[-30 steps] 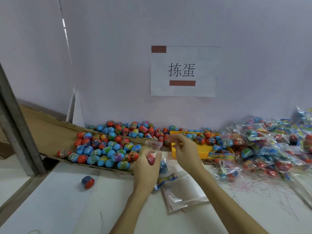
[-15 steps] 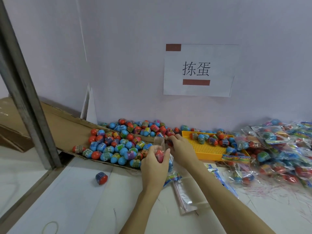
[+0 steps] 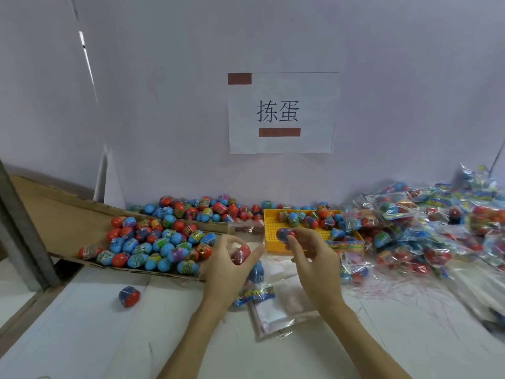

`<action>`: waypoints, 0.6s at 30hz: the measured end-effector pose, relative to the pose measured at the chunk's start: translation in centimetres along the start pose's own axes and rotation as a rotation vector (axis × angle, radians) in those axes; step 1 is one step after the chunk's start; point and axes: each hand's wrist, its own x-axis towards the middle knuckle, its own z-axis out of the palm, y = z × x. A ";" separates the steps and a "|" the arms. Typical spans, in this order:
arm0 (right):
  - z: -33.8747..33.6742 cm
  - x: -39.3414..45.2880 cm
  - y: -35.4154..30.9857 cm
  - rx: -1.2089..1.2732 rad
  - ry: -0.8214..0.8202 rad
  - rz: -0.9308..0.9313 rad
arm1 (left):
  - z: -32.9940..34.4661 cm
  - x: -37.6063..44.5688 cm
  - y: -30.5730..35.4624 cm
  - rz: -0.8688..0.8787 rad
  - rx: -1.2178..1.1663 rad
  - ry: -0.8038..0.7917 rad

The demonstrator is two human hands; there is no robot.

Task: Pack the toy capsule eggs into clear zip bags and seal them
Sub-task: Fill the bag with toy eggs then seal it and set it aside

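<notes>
Since a moment ago our right hand (image 3: 311, 253) has left the egg pile and now pinches a blue-and-red capsule egg (image 3: 285, 234) before the yellow tray (image 3: 276, 243). Our left hand (image 3: 226, 265) grips a clear zip bag (image 3: 247, 242) holding a red egg (image 3: 241, 254) above the tabletop (image 3: 164, 337).

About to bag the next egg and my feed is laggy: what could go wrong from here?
1. The left hand holds the clear bag with an egg inside; if the mouth sags, the egg in the right hand may miss it.
2. The loose egg lies near the table edge and could roll off.
3. The empty bags lie under the forearms and might get swept aside.
</notes>
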 end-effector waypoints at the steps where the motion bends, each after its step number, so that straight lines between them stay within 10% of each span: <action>1: -0.2 -0.1 -0.4 0.029 0.020 0.007 | 0.1 -0.1 0.1 0.010 0.002 -0.011; 18: -0.8 0.3 -2.1 -0.237 -0.248 -0.247 | 0.4 -0.5 -0.1 0.189 0.136 -0.117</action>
